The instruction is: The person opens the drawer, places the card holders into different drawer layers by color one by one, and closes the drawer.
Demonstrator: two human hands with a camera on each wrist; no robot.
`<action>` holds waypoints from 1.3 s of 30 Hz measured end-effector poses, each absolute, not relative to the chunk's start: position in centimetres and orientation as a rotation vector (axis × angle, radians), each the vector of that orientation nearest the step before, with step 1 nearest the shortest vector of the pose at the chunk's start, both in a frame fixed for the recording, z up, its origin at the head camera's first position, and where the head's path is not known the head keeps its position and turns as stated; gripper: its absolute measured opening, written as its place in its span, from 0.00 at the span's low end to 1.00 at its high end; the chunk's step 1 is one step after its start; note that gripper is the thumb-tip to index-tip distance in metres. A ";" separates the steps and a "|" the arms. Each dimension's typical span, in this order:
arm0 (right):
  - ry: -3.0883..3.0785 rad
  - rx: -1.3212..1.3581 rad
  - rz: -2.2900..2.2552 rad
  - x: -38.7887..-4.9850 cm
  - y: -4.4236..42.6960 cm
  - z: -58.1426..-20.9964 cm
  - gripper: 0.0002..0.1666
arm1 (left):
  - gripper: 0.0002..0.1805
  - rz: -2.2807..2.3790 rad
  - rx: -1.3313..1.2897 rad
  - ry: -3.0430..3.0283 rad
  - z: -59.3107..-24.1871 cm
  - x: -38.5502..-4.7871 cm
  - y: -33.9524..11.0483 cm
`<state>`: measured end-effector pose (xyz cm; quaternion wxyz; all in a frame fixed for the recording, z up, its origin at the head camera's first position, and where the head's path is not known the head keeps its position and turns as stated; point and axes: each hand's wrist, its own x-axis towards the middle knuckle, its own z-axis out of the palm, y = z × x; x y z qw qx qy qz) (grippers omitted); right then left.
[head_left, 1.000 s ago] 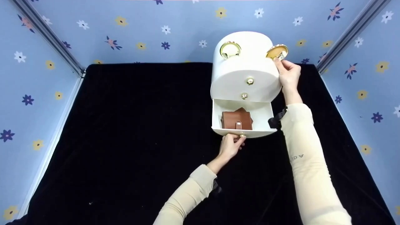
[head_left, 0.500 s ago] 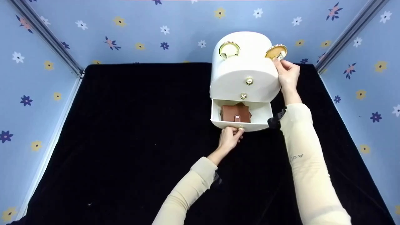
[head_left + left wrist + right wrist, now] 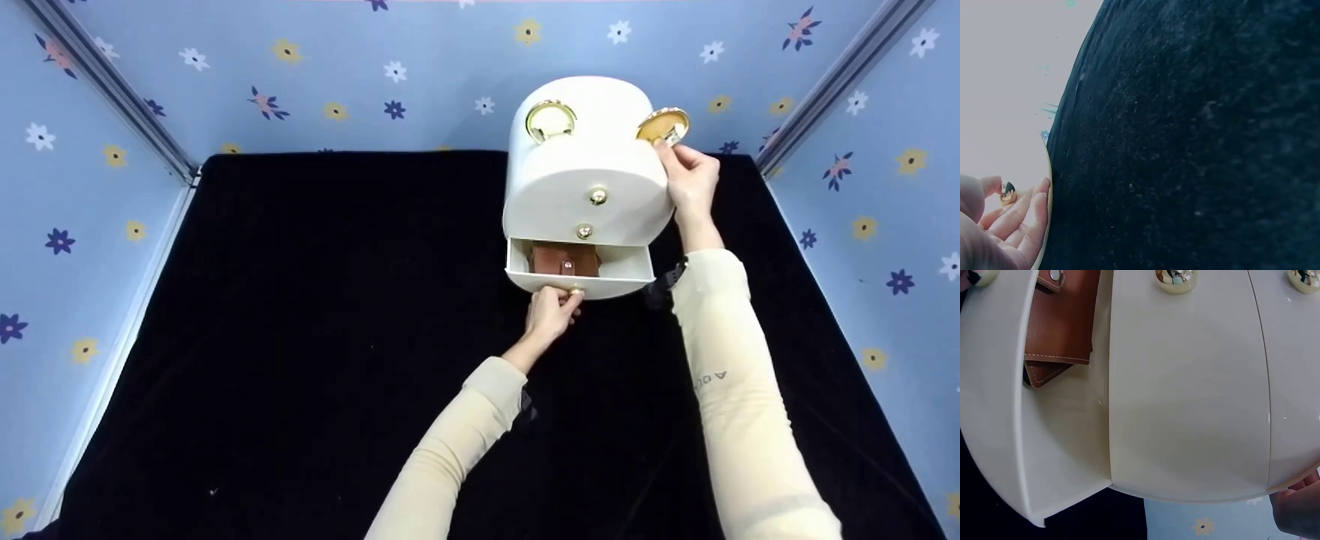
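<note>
A white rounded drawer box (image 3: 585,180) bears two gold-rimmed round ears and gold knobs. Its bottom drawer (image 3: 637,264) is partly out, with a brown wallet with a snap strap (image 3: 566,259) lying inside. My left hand (image 3: 550,311) pinches the gold knob (image 3: 576,291) of that drawer; in the left wrist view, its other fingers (image 3: 1033,230) lie along the underside of the drawer front. My right hand (image 3: 691,180) holds the box's right side at the base of the right ear (image 3: 664,122). Seen from the right wrist, only a part of that hand shows at the edge.
A black cloth (image 3: 337,315) covers the table beneath the box. Blue flowered walls (image 3: 450,45) close off the back and both sides, with metal rails at the corners. The box stands close to the back wall.
The bottom drawer has slid further into the box, pushed by my left hand on its knob. Less of the wallet shows. My right hand has stayed where it was.
</note>
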<state>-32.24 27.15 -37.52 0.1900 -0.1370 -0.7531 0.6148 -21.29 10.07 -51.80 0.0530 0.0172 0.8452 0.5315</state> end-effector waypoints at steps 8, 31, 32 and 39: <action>-2.092 -0.368 1.740 -32.2 27.2 -37.4 0.13 | 0.14 1.539 0.044 2.602 -51.4 -22.3 10.2; -2.088 -0.354 1.747 -32.2 27.2 -37.2 0.09 | 0.18 1.397 -0.020 2.660 -50.8 -25.4 10.6; -2.091 -0.355 1.744 -32.2 27.2 -37.2 0.10 | 0.18 1.386 -0.022 2.667 -50.7 -25.5 10.6; -2.089 -0.345 1.746 -32.2 27.2 -37.3 0.09 | 0.18 1.328 -0.059 2.698 -50.5 -26.2 10.7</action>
